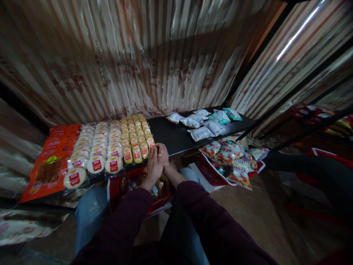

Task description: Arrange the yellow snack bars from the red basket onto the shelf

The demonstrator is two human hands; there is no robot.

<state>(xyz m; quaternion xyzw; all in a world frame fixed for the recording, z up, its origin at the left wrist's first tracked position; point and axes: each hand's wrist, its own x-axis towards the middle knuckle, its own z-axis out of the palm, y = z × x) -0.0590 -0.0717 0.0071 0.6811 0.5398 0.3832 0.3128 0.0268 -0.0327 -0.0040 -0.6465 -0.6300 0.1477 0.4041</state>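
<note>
My left hand (154,165) and my right hand (163,154) are together at the front edge of the black shelf (176,141). Their fingers are closed and press in beside the front end of the rightmost row of small wrapped yellow cakes (134,141). Whatever lies between them is hidden by the fingers. The yellow cakes stand in several tight rows with red labels. To their left run rows of round, pale wrapped cakes (96,163), also red-labelled. Below my hands, between my knees, a red box (116,189) holds wrapped items, partly covered by my forearms.
A flat orange package (52,162) lies at the shelf's left end. White and green packets (202,133) lie on its right part. An open red bag (209,171) of snack packets stands below. Striped sheeting (154,55) hangs behind. Another person's dark-clothed leg (298,165) shows at right.
</note>
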